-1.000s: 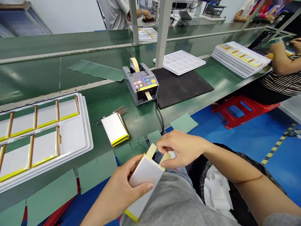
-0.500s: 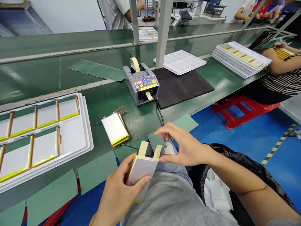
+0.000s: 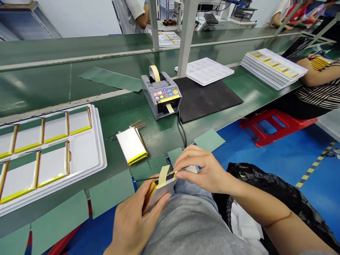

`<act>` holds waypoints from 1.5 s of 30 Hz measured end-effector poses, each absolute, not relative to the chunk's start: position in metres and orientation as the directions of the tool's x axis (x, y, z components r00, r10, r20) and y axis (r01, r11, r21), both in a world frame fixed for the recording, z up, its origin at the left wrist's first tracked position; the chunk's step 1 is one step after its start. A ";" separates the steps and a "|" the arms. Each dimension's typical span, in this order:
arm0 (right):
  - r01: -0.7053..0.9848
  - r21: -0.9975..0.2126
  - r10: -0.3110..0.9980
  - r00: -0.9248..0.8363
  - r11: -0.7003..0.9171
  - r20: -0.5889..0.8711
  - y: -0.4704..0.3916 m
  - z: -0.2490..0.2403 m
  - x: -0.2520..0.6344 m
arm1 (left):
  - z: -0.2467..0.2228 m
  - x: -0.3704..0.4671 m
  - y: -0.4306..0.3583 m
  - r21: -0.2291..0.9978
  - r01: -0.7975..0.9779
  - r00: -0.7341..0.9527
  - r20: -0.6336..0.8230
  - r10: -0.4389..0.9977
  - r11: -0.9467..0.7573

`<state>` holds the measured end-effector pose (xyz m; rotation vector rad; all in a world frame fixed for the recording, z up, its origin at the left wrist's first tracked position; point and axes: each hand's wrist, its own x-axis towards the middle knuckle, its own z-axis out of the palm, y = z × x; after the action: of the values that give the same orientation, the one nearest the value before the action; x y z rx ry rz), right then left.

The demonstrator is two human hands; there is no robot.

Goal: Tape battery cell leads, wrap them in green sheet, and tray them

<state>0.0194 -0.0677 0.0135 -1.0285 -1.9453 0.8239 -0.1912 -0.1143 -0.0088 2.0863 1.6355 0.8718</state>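
Your left hand [image 3: 135,214] clamps the white pack [image 3: 159,196] in front of you, right hand [image 3: 195,163] pinching its right-hand tape strip [image 3: 174,174]; twisting could trap the black wire [image 3: 146,180] under the upright strip [image 3: 163,175].

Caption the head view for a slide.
The left hand holds a white pack, a pale tape strip jutting from its end; the right hand touches that end, a tape dispenser beyond.

This is a factory workshop with an assembly line, as shown by the long green bench [image 3: 120,111], the stacked white trays [image 3: 261,73] of flat yellow-edged packs [image 3: 55,130], the tape dispenser [image 3: 162,101] with its lit display [image 3: 158,93], the blue floor [image 3: 260,159] marked with striped tape [image 3: 315,165], and people [image 3: 317,94] stationed alongside.
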 end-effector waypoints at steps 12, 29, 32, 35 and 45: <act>0.339 -0.731 0.774 -0.492 0.592 0.399 -0.066 0.018 0.021 | -0.013 -0.204 -0.105 0.266 0.718 0.418 0.574 0.704 -0.643; 0.291 -0.917 0.791 -0.610 0.273 0.042 -0.056 0.017 0.030 | -0.016 -0.208 -0.104 0.253 0.603 0.520 0.595 0.613 -0.757; 0.240 -0.960 0.796 -0.605 0.142 -0.034 -0.053 0.007 0.030 | -0.017 -0.209 -0.106 0.294 0.564 0.542 0.573 0.615 -0.771; 0.206 -0.965 0.877 -0.479 0.162 0.045 -0.057 0.001 0.022 | -0.021 -0.206 -0.109 0.359 0.667 0.418 0.545 0.727 -0.653; 0.277 -0.877 0.895 -0.334 0.393 0.296 -0.071 -0.001 0.012 | -0.021 -0.193 -0.110 0.569 0.746 0.191 0.317 0.929 -0.347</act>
<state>0.0119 -0.0712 -0.0006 -1.0154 -1.8249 0.9420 -0.1933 -0.1097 -0.0208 2.1825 1.5920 0.9073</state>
